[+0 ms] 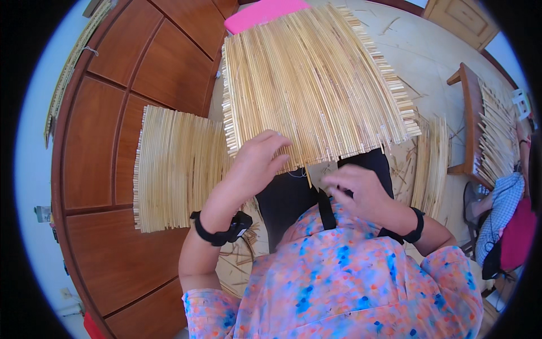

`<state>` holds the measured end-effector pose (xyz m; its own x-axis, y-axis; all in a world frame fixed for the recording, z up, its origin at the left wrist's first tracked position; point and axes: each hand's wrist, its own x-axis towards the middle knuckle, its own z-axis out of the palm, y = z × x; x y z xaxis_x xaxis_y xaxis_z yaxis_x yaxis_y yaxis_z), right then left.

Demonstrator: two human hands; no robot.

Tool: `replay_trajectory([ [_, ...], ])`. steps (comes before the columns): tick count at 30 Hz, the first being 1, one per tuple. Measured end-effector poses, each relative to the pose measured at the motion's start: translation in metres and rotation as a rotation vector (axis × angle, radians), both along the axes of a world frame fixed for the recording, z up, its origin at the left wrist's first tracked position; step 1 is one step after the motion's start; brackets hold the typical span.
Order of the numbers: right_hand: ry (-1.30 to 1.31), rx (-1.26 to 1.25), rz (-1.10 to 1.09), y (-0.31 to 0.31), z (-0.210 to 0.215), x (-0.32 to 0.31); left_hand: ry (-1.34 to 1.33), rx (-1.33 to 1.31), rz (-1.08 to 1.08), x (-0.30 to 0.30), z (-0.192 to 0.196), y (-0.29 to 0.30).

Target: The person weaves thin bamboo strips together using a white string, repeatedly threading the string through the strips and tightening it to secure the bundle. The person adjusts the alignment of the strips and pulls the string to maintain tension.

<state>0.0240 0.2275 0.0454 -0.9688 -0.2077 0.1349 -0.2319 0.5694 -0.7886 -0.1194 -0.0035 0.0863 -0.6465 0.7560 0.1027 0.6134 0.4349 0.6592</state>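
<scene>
Brown cabinets (169,59) stand at left, and the large stalk mat (316,85) spreads from the middle toward the far side, a smaller mat (172,169) to its left. The left hand (259,161) is at the large mat's near edge, fingers bent with a gap to the thumb; the right hand (358,189) hovers nearby, fingers curled — whether pinching anything, I cannot tell. One stalk (309,177) juts nearward beside a thin thread (296,174) — slack or uneven pull on that could let edge stalks slip or skew.
</scene>
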Motion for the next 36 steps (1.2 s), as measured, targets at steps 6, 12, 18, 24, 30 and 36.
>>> replay_trajectory([
  [6,-0.692,-0.662,-0.115,0.000,-0.046,-0.013,0.195,0.023,-0.116,-0.013,-0.028,0.021],
  [12,-0.922,-1.100,-0.314,-0.026,-0.053,-0.041,0.200,0.067,-0.131,-0.014,-0.036,0.025],
  [18,-0.767,-1.168,-0.417,-0.038,-0.058,-0.042,0.320,0.004,-0.170,-0.013,-0.039,0.030],
  [24,-0.734,-1.096,-0.413,-0.040,-0.055,-0.042,-0.534,0.425,0.173,-0.018,-0.014,0.033],
  [30,-0.755,-1.030,-0.451,-0.038,-0.057,-0.042,-0.598,0.551,0.323,-0.039,0.067,0.056],
  [36,-0.740,-1.045,-0.482,-0.039,-0.043,-0.040,-0.257,0.739,0.080,-0.099,0.134,0.063],
])
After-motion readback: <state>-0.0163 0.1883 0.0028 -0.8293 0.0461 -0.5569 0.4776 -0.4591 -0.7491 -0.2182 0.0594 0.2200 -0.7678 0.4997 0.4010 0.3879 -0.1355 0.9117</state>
